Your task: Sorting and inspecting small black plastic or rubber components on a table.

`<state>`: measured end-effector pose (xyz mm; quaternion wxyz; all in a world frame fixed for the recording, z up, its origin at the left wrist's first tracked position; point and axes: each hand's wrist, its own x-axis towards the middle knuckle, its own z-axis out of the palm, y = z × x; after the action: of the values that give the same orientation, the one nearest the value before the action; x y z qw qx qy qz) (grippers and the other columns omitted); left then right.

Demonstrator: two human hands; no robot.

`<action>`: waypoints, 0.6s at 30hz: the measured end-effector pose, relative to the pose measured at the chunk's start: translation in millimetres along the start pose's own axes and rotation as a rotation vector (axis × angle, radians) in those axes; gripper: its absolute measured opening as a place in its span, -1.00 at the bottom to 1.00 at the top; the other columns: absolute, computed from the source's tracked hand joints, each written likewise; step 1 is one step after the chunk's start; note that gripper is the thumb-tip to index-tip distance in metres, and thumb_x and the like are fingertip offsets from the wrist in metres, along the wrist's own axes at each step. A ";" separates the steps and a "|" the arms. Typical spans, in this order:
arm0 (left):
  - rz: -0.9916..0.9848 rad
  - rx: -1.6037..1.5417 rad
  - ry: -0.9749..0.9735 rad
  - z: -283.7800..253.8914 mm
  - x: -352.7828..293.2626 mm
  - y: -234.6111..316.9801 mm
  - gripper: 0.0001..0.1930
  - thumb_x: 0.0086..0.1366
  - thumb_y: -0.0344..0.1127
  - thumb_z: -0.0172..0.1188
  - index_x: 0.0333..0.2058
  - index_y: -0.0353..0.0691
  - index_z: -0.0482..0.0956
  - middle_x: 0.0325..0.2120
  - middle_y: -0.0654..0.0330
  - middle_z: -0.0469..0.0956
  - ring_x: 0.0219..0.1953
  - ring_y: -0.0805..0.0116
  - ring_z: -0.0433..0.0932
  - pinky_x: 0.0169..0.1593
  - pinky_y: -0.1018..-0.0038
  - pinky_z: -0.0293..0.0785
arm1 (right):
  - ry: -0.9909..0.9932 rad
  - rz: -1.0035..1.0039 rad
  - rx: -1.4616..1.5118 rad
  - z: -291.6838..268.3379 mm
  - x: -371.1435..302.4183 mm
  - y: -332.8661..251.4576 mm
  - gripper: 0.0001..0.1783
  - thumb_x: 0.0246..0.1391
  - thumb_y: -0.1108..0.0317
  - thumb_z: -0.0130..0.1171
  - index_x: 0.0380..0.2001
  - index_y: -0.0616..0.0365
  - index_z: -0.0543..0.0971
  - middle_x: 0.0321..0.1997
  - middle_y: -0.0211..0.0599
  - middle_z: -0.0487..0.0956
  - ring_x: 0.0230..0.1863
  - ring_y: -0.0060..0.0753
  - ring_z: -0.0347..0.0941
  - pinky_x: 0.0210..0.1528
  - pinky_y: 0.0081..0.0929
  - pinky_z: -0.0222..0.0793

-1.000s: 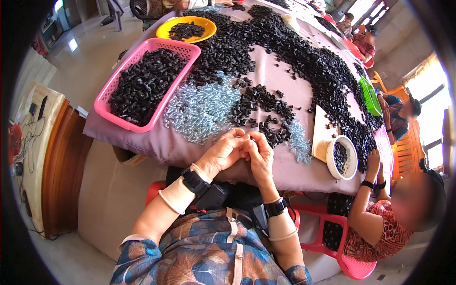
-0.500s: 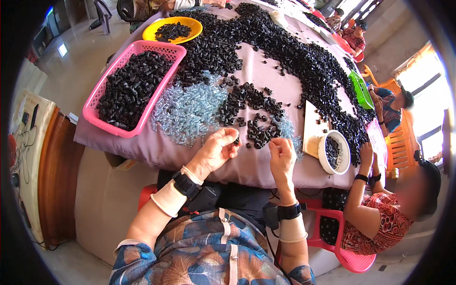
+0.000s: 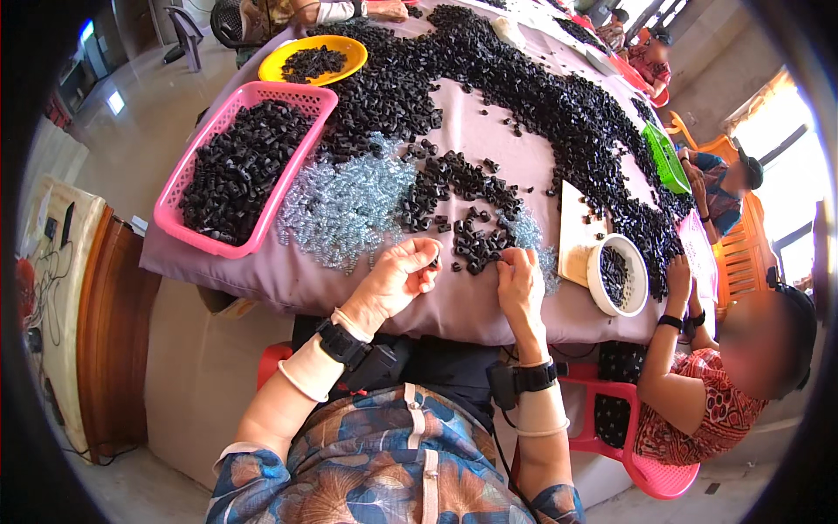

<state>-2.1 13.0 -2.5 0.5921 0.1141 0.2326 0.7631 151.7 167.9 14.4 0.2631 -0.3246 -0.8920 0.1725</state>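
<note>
Plenty left loose, I judge, across my mauve cloth-covered bench (image 3: 471, 306).
The pink plastic openwork basket (image 3: 209, 244) is heaped with black pieces, finished or not I can't tell; beside it lies a loose pile of clear bluish bits (image 3: 349, 205). My left hand (image 3: 391, 281) pinches one small dark piece (image 3: 436, 261); beyond waits a loose cluster of small black plastic pieces (image 3: 478, 249). My right hand (image 3: 522, 288) curls just beside them, its grip unclear. The round white plastic bowl (image 3: 642, 284) is partly filled.
</note>
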 end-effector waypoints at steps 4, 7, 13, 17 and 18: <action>0.018 -0.014 -0.003 -1.8 2.3 -6.1 -0.81 0.23 -0.30 0.07 -0.23 -0.27 0.47 -0.49 0.28 0.46 -0.52 0.58 0.39 -0.45 0.71 0.36 | 0.001 -0.004 -0.045 1.2 -0.2 -0.4 -0.83 -0.06 0.43 0.05 -0.32 0.08 0.43 -0.28 -0.17 0.40 -0.28 -0.05 0.39 -0.27 -0.23 0.33; 0.016 -0.006 0.020 -4.8 4.8 -12.5 -0.82 0.24 -0.30 0.06 -0.24 -0.26 0.48 -0.50 0.30 0.46 -0.53 0.61 0.38 -0.46 0.71 0.36 | -0.016 -0.027 -0.059 0.2 -0.6 6.4 -0.86 -0.06 0.44 0.05 -0.35 0.12 0.40 -0.28 -0.15 0.38 -0.31 -0.04 0.37 -0.29 -0.22 0.31; 0.086 0.076 0.071 19.2 -10.4 8.8 -0.89 0.24 -0.29 0.06 -0.31 -0.17 0.47 -0.51 0.32 0.45 -0.59 0.63 0.37 -0.60 0.70 0.27 | 0.002 -0.056 -0.145 1.2 -8.3 -8.8 -0.90 -0.02 0.47 0.00 -0.37 0.17 0.36 -0.32 -0.10 0.33 -0.32 -0.01 0.34 -0.31 -0.23 0.29; 0.271 0.123 0.147 34.2 -24.1 55.9 -0.88 0.25 -0.25 0.05 -0.36 -0.15 0.45 -0.54 0.32 0.43 -0.63 0.64 0.29 -0.61 0.72 0.19 | 0.013 -0.044 -0.137 2.3 -10.1 -7.7 -0.91 0.00 0.48 -0.03 -0.36 0.18 0.35 -0.32 -0.11 0.34 -0.30 -0.03 0.33 -0.31 -0.22 0.28; 0.382 0.137 0.111 30.9 -26.4 71.3 -0.86 0.25 -0.23 0.05 -0.38 -0.16 0.44 -0.55 0.33 0.42 -0.64 0.65 0.26 -0.60 0.72 0.17 | 0.008 -0.034 -0.144 1.9 -9.7 -6.8 -0.90 0.00 0.49 -0.04 -0.35 0.18 0.35 -0.32 -0.10 0.35 -0.29 -0.02 0.33 -0.29 -0.22 0.28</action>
<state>-41.7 -19.1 61.9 0.4139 0.1538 0.2905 0.8489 153.6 156.1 12.6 0.2458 -0.3281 -0.9064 0.1022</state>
